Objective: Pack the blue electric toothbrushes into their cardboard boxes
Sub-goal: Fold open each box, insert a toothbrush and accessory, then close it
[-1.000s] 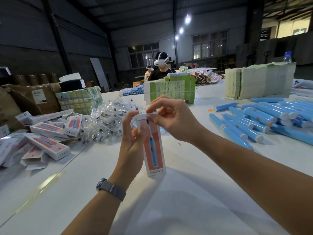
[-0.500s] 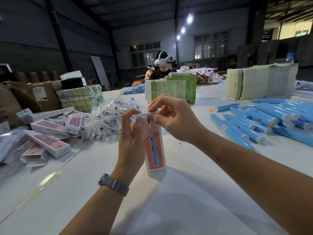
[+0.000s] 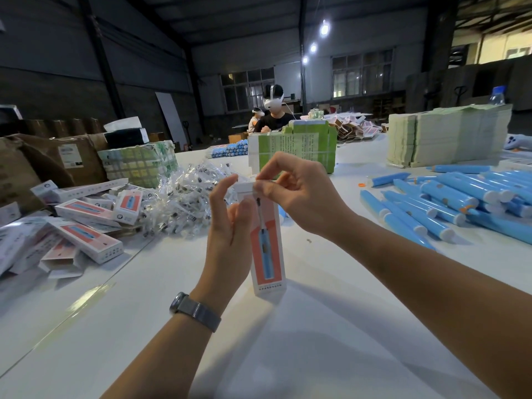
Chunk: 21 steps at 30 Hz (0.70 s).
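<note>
The right hand (image 3: 299,197) pinches the white top flap of an upright cardboard box (image 3: 267,249) between thumb and forefinger, its other fingers curled loosely above; the pinch looks meant to fold or tuck that flap shut. The box stands on end on the white table (image 3: 288,355), directly below this hand, probably so the opening faces up and the contents stay inside while the flap is worked.

Just to the left, the left hand (image 3: 230,226) is flattened against the box's side, fingers straight and together, fingertips reaching the top edge. It grips nothing; it seems to brace the box so it does not tip under the other hand's pressure. Whether a toothbrush is already inside cannot be told, since the box hides its contents.

Farther right of the right hand, loose blue electric toothbrushes (image 3: 449,203) lie in a heap awaiting packing. Beyond the left hand, to its left, sits a pile of clear plastic packets (image 3: 184,203), and past that a scatter of closed boxes (image 3: 86,234) lying flat, presumably the finished ones.
</note>
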Each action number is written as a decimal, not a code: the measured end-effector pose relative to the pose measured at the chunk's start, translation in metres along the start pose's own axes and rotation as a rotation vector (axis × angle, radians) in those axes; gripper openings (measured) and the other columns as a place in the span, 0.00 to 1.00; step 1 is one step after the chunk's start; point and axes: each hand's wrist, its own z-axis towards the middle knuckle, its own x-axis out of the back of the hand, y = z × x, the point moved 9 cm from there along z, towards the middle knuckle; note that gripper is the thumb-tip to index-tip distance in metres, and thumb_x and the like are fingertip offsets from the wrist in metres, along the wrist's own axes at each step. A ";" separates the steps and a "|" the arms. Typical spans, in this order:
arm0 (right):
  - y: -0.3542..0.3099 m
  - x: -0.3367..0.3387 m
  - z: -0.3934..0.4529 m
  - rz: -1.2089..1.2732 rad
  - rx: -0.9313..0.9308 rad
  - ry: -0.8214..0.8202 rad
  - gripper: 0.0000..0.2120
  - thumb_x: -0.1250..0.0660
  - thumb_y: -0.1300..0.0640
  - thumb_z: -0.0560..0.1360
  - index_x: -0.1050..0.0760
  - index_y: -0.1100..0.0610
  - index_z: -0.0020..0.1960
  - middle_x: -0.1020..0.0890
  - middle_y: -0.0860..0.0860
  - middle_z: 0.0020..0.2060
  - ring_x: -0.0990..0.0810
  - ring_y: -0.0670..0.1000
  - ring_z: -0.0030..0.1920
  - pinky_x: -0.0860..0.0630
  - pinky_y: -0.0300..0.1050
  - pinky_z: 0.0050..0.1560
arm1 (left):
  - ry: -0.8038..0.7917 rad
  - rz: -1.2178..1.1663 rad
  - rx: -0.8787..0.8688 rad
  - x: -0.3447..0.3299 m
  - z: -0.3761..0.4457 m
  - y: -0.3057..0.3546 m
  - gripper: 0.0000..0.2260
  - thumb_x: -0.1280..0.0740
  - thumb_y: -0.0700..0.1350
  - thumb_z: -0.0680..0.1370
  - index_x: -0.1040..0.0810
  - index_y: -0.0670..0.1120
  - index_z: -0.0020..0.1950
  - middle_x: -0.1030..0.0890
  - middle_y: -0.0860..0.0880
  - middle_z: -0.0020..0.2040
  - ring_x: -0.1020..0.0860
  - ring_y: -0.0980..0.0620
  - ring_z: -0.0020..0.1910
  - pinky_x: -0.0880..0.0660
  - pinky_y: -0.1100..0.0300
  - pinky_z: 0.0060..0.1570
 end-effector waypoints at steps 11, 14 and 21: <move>-0.013 0.003 0.007 -0.068 0.054 -0.082 0.05 0.30 0.59 0.75 0.20 0.49 0.46 0.17 0.47 0.40 0.17 0.54 0.35 0.19 0.57 0.38 | 0.007 0.086 -0.022 0.003 -0.001 0.005 0.16 0.48 0.53 0.83 0.40 0.77 0.62 0.22 0.52 0.43 0.21 0.47 0.39 0.20 0.47 0.41; -0.014 0.003 0.008 -0.071 0.050 -0.086 0.07 0.30 0.58 0.76 0.21 0.46 0.44 0.17 0.46 0.40 0.17 0.56 0.34 0.20 0.57 0.37 | 0.015 0.131 -0.011 0.005 -0.001 0.007 0.16 0.49 0.54 0.83 0.42 0.77 0.64 0.24 0.51 0.43 0.22 0.44 0.39 0.22 0.41 0.41; -0.016 0.006 0.010 -0.109 0.033 -0.060 0.09 0.29 0.58 0.75 0.22 0.45 0.40 0.19 0.41 0.35 0.19 0.56 0.29 0.21 0.54 0.32 | 0.018 0.152 -0.008 0.006 -0.003 0.008 0.15 0.50 0.60 0.81 0.43 0.78 0.65 0.23 0.52 0.44 0.23 0.43 0.39 0.22 0.39 0.39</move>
